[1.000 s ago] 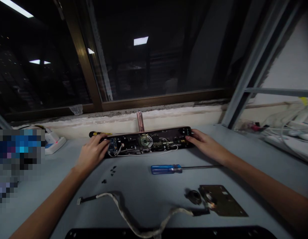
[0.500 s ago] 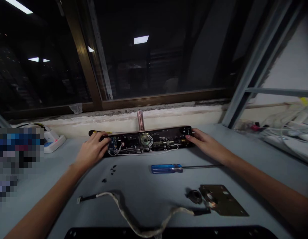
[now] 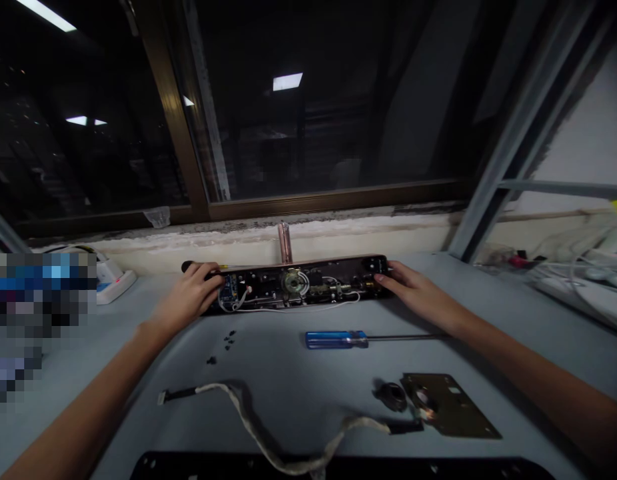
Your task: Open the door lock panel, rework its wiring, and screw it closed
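Observation:
Both of my hands grip a long black housing [image 3: 263,288] near the back of the table, its inside facing me. Inside it show a small blue circuit board at the left, a round metal part in the middle and thin white wires. My left hand [image 3: 196,290] is closed around the left end. At the right end, my right hand [image 3: 406,283] holds the edge with the thumb on the near side. In front of the housing lies a screwdriver with a blue handle [image 3: 336,340], its shaft tip hidden by my right forearm. Several small black screws [image 3: 228,341] lie to the left.
A sleeved cable [image 3: 243,413] with connectors curves across the front. A metal plate [image 3: 453,407] and a dark ring-shaped part [image 3: 391,396] lie at front right. A black panel [image 3: 378,468] is at the near edge. Behind stands a copper-coloured cylinder [image 3: 284,243]. A power strip [image 3: 116,287] sits left.
The whole view has shifted slightly, so things sit a little further right. Both hands keep their hold on the housing, which shows no clear movement on the table.

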Available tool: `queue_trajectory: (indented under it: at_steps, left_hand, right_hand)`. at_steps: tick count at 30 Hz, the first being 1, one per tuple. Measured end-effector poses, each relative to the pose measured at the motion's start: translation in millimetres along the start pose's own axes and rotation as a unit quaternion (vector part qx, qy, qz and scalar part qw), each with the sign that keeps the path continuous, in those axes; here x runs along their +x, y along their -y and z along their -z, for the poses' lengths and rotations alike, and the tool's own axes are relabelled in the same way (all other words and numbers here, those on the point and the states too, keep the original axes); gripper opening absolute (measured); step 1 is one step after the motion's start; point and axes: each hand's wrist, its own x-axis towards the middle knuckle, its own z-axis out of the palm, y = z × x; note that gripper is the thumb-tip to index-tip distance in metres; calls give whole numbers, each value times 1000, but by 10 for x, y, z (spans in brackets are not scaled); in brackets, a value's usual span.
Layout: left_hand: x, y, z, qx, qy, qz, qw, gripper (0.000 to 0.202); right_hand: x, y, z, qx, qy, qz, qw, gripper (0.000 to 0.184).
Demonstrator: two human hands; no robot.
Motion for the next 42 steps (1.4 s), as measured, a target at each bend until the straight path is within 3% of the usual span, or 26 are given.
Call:
queue_trajectory:
  at_steps: [13,18,22,25,29,38,42]
  left_hand:
    - [-51,-59,-70,-57,-52,70,995,17]
    - [-73,-109,-143,-103,-93,133,981,10]
    - [-30,-160,-176,-152,-138,203,957,25]
    - [0,-180,-154,-154,-121,230,953,32]
    - [6,-173,-118,-137,-85,215,963,29]
    - [8,-121,-112,-162,-70,208,962,26]
    - [-15,-101,-92,-183,-62,203,960,28]
  right_hand:
    - [-2,-9,10,-17,4,-16,1000,38]
    - [3,-1,5,-6,0,-2,1000,40]
    - [-7,32,0,-3,-6,-9,1000,39]
    - [-13,62,1,6,0,-13,1000,39]
    - [-17,88,5,13,2,-19,1000,38]
    - [-9,17,-5,-23,4,-14,1000,41]
    - [-50,218,99,-99,-31,-3,995,44]
